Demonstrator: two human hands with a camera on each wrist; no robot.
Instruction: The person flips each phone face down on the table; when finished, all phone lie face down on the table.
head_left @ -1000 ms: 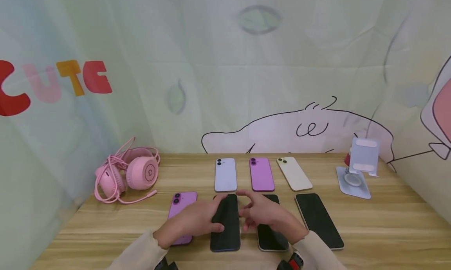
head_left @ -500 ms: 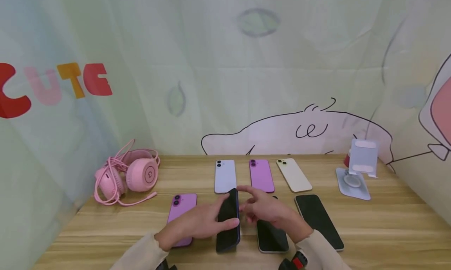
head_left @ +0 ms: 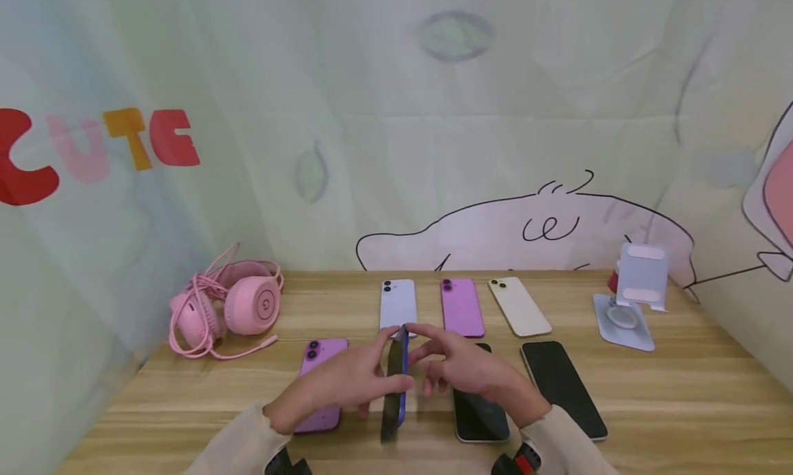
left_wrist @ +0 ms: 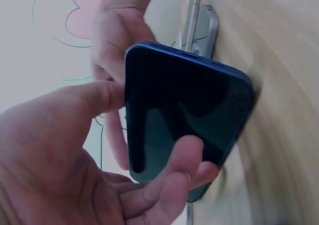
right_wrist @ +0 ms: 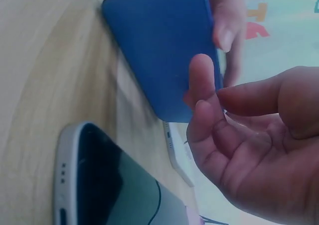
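Observation:
A smartphone [head_left: 393,414] with a black screen and blue back stands tipped up on a long edge above the wood-grain table, screen facing left. My left hand [head_left: 353,378] grips it from the screen side, thumb on its upper edge. From the other side my right hand [head_left: 464,368] holds it, index finger reaching its far top corner. The left wrist view shows the dark screen [left_wrist: 164,90] with fingertips before it. In the right wrist view curled fingers lie against the blue back [right_wrist: 154,46]. A purple phone [head_left: 322,354] lies face down under my left forearm.
Two phones, a black-screened one [head_left: 480,416] and another [head_left: 564,389], lie screen up at right. Behind are a pale blue phone [head_left: 398,303], a purple one [head_left: 462,308] and a cream one [head_left: 519,306]. Pink headphones [head_left: 250,304] sit left; a phone stand [head_left: 641,279] stands right.
The blue phone has gone from flat, screen up, to standing on its long edge, its right side raised first. Both hands have shifted slightly along with it; the other phones stayed put.

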